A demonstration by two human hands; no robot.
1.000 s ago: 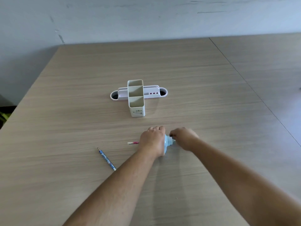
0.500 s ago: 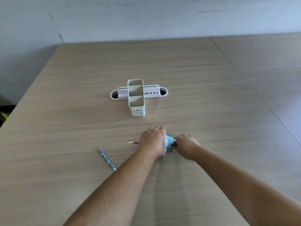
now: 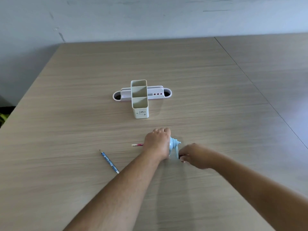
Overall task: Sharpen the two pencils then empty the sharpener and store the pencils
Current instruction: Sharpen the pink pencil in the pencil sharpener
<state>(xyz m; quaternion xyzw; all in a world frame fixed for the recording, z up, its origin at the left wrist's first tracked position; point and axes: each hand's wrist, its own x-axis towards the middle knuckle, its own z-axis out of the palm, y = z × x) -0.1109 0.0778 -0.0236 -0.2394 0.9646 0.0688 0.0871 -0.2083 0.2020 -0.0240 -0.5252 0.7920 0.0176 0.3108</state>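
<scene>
A light blue crank sharpener (image 3: 173, 145) lies on the wooden table, mostly covered by my left hand (image 3: 157, 142), which is clamped over its body. A pink pencil (image 3: 137, 145) sticks out to the left from under that hand, its tip end hidden. My right hand (image 3: 195, 155) pinches the crank handle (image 3: 177, 153), which points down toward me. A blue pencil (image 3: 109, 161) lies loose on the table to the left, its sharpened tip pointing away. A white pencil holder (image 3: 140, 104) with several open compartments stands behind the hands.
A flat white and lilac tray (image 3: 156, 95) with small holes lies behind the holder. A seam (image 3: 260, 90) divides this table from a second one on the right. The table's left edge drops off to a dark floor.
My right hand has swung the crank handle from the top of its circle down toward me. The left hand, sharpener and both pencils have stayed in place.
</scene>
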